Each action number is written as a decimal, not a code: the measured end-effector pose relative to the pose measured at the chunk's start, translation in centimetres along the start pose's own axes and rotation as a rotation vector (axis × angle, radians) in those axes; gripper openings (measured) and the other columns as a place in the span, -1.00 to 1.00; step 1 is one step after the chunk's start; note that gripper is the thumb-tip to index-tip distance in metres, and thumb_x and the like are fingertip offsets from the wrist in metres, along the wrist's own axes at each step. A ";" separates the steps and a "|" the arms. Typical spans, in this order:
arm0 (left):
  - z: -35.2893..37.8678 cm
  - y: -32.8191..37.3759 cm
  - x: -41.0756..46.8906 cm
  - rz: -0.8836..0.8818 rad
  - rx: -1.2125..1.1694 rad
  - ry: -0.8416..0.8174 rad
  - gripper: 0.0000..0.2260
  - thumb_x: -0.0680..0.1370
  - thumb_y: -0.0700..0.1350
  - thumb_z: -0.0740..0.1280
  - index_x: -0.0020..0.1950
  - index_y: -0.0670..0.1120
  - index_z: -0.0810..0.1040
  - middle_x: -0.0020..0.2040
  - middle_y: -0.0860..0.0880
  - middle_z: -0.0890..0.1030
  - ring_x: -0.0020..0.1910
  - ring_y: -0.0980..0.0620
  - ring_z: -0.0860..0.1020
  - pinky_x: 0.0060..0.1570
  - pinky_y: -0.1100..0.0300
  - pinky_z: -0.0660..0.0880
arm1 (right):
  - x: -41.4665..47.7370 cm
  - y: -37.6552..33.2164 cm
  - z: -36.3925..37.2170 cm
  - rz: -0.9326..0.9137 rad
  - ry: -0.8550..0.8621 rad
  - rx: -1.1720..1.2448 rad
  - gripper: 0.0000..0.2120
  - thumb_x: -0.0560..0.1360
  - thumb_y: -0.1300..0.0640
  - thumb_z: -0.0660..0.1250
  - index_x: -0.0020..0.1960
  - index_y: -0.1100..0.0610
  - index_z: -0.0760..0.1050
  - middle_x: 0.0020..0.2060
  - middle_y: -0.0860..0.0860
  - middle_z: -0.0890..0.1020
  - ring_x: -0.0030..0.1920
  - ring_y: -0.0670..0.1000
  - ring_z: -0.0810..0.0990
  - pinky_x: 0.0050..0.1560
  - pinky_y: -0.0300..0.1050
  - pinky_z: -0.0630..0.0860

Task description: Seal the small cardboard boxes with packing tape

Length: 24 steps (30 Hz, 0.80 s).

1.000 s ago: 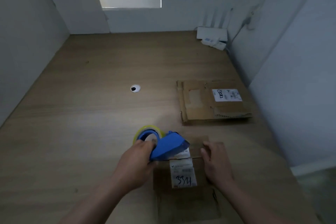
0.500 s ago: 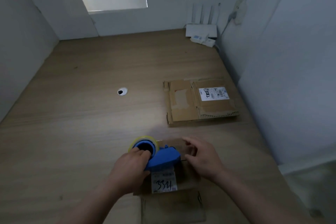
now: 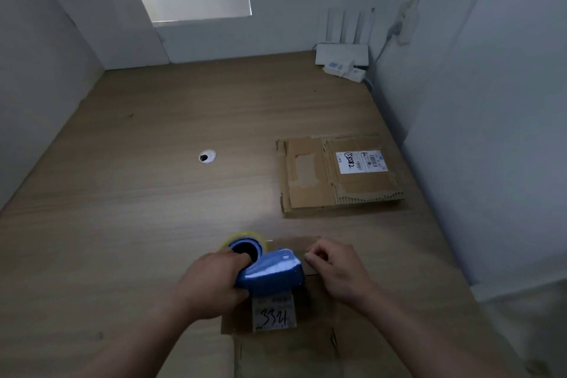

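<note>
- The small cardboard box (image 3: 319, 301) lies flat on the wooden table (image 3: 138, 209), near its front edge, directly below both hands.
- A white label (image 3: 274, 314) marked "3321" sits on the box top. It shows just below the dispenser, between the two wrists.
- The left hand (image 3: 211, 282) grasps the blue tape dispenser (image 3: 270, 275). The fingers are curled round its body and one reaches to the core of the roll.
- The dispenser is over the far left part of the box top, covering the upper end of the label. Whether it touches the cardboard cannot be told.
- The yellowish tape roll (image 3: 245, 238) is mounted at the far end of the dispenser, just beyond the left fingers.
- The right hand (image 3: 337, 270) is over the far right part of the box, just beside the dispenser's right end. Its fingers are curled, thumb and forefinger close together. Whether they pinch tape or hold nothing cannot be told.
- More cardboard (image 3: 291, 356) shows at the lower frame edge, touching the near side of the box.
- A second cardboard box (image 3: 306, 193), flattened and bearing its own label, lies farther back on the right, well apart from the hands.
- A round cable grommet (image 3: 207, 156) is set in the table centre.
- A white router (image 3: 342, 54) stands in the far right corner.
</note>
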<state>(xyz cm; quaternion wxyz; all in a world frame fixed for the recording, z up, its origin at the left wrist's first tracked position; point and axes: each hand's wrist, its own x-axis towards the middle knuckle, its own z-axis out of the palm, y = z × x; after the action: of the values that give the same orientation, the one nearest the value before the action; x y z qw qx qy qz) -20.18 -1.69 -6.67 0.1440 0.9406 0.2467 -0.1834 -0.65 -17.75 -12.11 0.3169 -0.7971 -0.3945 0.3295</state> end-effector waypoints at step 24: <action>-3.3 -1.7 2.1 -0.056 0.183 -0.128 -0.54 0.44 0.48 0.22 -0.01 0.13 0.55 -0.21 0.11 0.59 -0.28 0.19 0.51 -0.19 0.23 0.51 | -2.4 2.8 2.1 0.617 0.514 0.843 -0.81 0.64 0.12 0.28 -0.08 0.20 0.53 -0.34 0.08 0.47 -0.34 0.06 0.47 -0.12 0.21 0.67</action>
<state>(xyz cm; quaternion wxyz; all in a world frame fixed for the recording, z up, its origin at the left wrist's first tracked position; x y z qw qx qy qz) -18.48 1.76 -4.91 0.0681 0.9289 0.2452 -0.2690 -2.22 -20.58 -14.82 0.5817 -0.7346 0.1110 0.3310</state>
